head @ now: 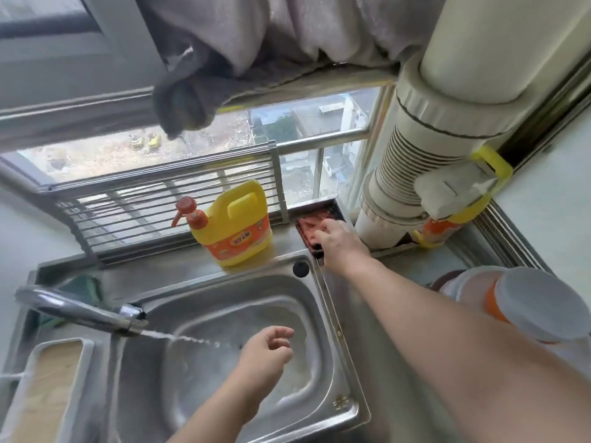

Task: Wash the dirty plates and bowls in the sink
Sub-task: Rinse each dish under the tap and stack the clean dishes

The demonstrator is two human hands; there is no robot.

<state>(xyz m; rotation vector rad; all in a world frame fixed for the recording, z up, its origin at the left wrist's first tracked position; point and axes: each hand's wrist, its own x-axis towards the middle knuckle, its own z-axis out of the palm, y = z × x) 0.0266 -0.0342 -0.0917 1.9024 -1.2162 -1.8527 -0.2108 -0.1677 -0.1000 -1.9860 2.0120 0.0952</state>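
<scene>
**Sink station, seen from above**

Bare right forearm is crossing the lower right of the view, nearest the lens; the right hand (335, 243) is reaching to the back ledge, its fingers resting on a reddish, nubbly cloth (308, 228) lying in a dark shallow tray (332, 204). Whether those fingers are pinching the cloth cannot be told.

Left hand (271, 345) is hovering over the basin, fingers loosely curled and holding nothing, just past the end of a thin water stream (188, 339) running from the chrome faucet (80, 310).

Stainless steel sink (339, 372), rounded-rectangular and dull-sheened, is holding shallow water; no plates or bowls are showing inside it.

Yellow plastic detergent jug (238, 223) with an orange pump is standing on the steel ledge behind the basin. Wire rack (160, 203) is leaning along the window. Ribbed cream pipe (412, 161) is rising at the right corner. Grey fabric (224, 43) is hanging above. White lidded containers (531, 302) are lying at the right edge.
</scene>
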